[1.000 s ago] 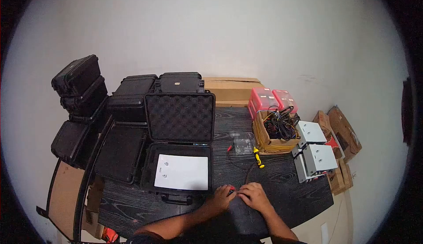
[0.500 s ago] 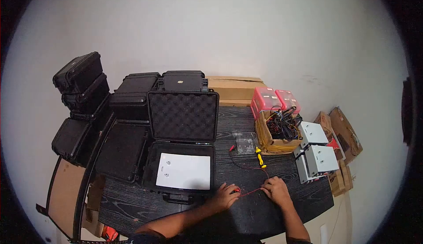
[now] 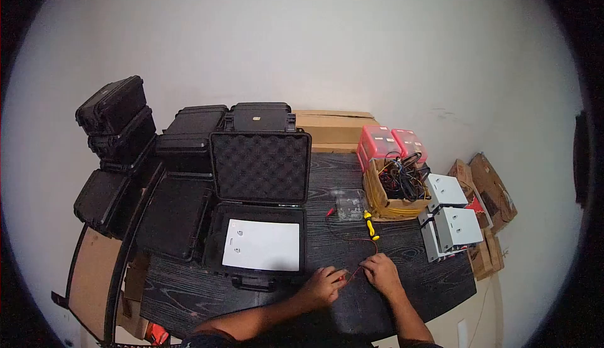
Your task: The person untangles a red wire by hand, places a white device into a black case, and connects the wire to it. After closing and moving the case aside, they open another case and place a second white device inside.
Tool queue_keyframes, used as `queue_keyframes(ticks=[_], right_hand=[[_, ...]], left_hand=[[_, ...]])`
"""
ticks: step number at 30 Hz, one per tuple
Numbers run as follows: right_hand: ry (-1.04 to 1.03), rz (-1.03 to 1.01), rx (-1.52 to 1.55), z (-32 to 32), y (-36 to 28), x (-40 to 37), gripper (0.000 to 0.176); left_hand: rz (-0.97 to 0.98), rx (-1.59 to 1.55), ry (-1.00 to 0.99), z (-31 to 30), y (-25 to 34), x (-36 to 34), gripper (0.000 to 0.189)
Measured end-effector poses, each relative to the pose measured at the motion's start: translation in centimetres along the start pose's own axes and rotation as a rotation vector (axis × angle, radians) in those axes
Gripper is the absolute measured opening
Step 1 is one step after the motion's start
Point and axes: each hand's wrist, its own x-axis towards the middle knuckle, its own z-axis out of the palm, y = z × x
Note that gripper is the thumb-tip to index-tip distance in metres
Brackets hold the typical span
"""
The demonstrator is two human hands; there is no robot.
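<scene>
Head view: red wire [image 3: 355, 274] at lower centre

The left hand [image 3: 323, 286] curls nearly closed around a small red object [image 3: 342, 278]; the right hand [image 3: 381, 273] pinches the red wire. Above them, a yellow-and-black hand tool [image 3: 371, 228] lies on the desk [image 3: 402, 291].

left hand [image 3: 322, 287] and right hand [image 3: 381, 273] over black table [image 3: 402, 310], thin red wire [image 3: 356, 272] between them; yellow-black screwdriver [image 3: 371, 226] near cardboard box [image 3: 397, 207] of cables [image 3: 402, 178]; open black case [image 3: 214, 222] holding white panel [image 3: 262, 245].

No readable text, brand or number could be made out; small labels were too blurred to read.
</scene>
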Motion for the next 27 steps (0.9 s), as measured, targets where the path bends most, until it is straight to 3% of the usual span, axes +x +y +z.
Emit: queue_keyframes(ticks=[6, 12, 14, 18, 21, 24, 27], right_hand=[[0.037, 0.064, 0.103, 0.5, -0.4, -0.1, 0.021], [0.035, 0.072, 0.168, 0.0, -0.8, -0.1, 0.018], [0.027, 0.048, 0.185, 0.5, -0.6, -0.2, 0.017], [0.030, 0.012, 0.224, 0.9, -0.9, -0.2, 0.017], [0.023, 0.002, 0.248, 0.4, -1.3, 0.1, 0.017], [0.047, -0.012, 0.230, 0.6, -1.3, 0.0, 0.015], [0.027, -0.024, 0.224, 0.5, -1.6, -0.1, 0.016]], left_hand=[[0.001, 0.059, 0.011, -0.8, 0.9, -0.2, 0.039], [0.081, -0.154, -0.041, -0.8, -0.2, -0.1, 0.039], [0.059, -0.098, -0.176, -0.9, -0.6, -0.3, 0.041], [0.035, -0.117, -0.212, -0.1, -1.1, -0.3, 0.041], [-0.035, -0.332, -0.062, 0.4, -1.1, -0.4, 0.041], [-0.020, -0.148, -0.071, 0.1, -0.9, -0.6, 0.038], [0.065, -0.097, 0.089, 0.0, -1.1, -0.6, 0.037]])
